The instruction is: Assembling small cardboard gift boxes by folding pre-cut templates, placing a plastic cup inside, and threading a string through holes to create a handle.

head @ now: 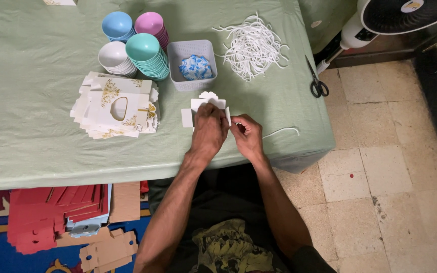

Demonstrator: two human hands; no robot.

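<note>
Cardboard box blank (204,103), white and flat, lies on the green table (36,91) just in front of the grey basket (192,64). Left hand (208,132) covers and grips it, fingers curled. Right hand (249,136) pinches a white strip (281,131) beside it. Stacked bowls (142,50) and printed blanks (117,106) sit left of the basket, loose strips (253,46) and scissors (317,83) right.

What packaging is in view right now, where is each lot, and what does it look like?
Flat white box blank: on the table edge, under the left hand and right hand, scalloped top.
Stack of flat box blanks: table, left of the hands; cream with gold flowers, oval window.
Red card blanks: floor, lower left.
Brown card blanks: floor, below the red ones.
</note>
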